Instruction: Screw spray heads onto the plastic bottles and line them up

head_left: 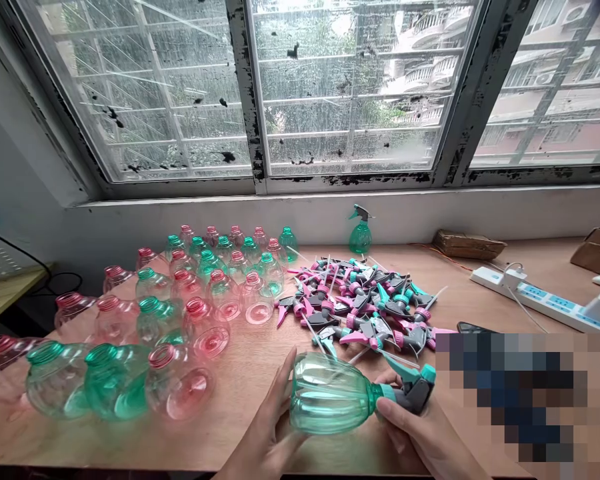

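Running roughly parallel to the near edge of the desk (250, 373), a green bottle (330, 395) is held above it, left hand (274, 430) clasping its base, right hand (413, 423) pinching the teal collar (389, 391) below its spray head (416, 392).

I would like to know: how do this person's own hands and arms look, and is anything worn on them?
The left hand and right hand are bare and slim-fingered. On the parts that show, there is no glove, ring, watch or sleeve. The picture's lower edge cuts off the arms.
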